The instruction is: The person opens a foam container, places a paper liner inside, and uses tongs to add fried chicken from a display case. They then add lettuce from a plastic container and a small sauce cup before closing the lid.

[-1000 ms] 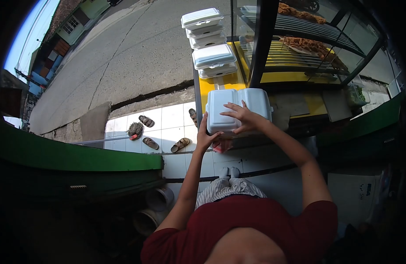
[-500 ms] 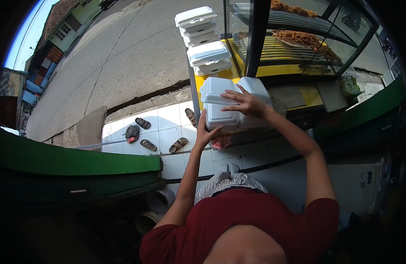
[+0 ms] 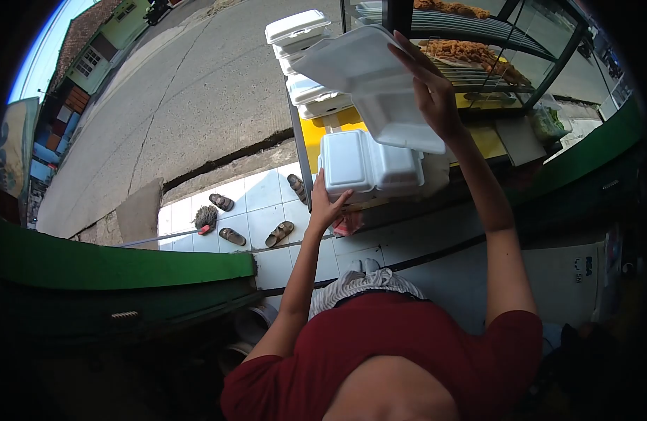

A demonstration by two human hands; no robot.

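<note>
A white foam takeaway box (image 3: 386,91), spread open with its inside facing me, is up in the air in my right hand (image 3: 439,105). The fingers of that hand are at its upper right edge. Below it, another opened foam box (image 3: 348,160) lies with its two rounded halves facing up on the yellow counter (image 3: 315,133). My left hand (image 3: 327,205) grips the near left corner of this lower box, thumb along the front and fingers up the left side.
Closed foam boxes (image 3: 295,28) stand stacked along the counter's far left side. Right of them is a glass display case with fried food (image 3: 463,52) on racks. A green low wall (image 3: 127,270), sandals (image 3: 280,234) and a mop head (image 3: 205,217) are to the left.
My right hand has raised the top foam box off the stack, up and to the right, and the box now hangs open. My left hand stays at the corner of the boxes below.
</note>
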